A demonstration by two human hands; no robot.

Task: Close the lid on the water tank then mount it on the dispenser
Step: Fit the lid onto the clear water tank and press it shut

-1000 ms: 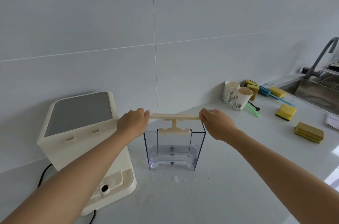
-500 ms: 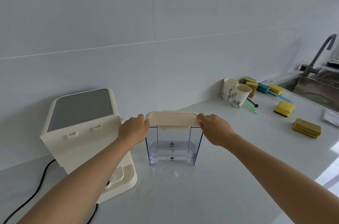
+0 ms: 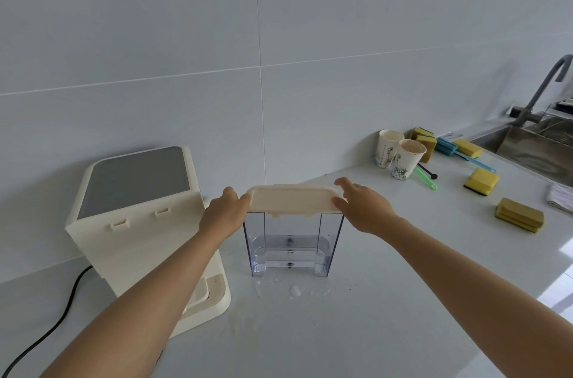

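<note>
- lid now lies nearly flat over the mouth of the clear tank at the middle of the frame; a second ago it stood on edge with its underside fittings hanging into the tank, so it has been tipped down onto the opening.
- left hand grips the lid's left end with curled fingers, while the right hand holds the right end, fingers wrapped over the top edge and thumb below.
- closing looks almost done, though the lid sits a little tilted, left end higher, so it probably still needs pressing home.
- dispenser stands at the left of the frame, just beside the tank and not touching it; mounting has not begun.
- hidden: the tank's rim under the lid and hands, so whether any catch has engaged cannot be told.
- hard to read: the dispenser's base socket, partly covered by the left forearm.
- water drops lie on the counter in front of the tank.
</note>
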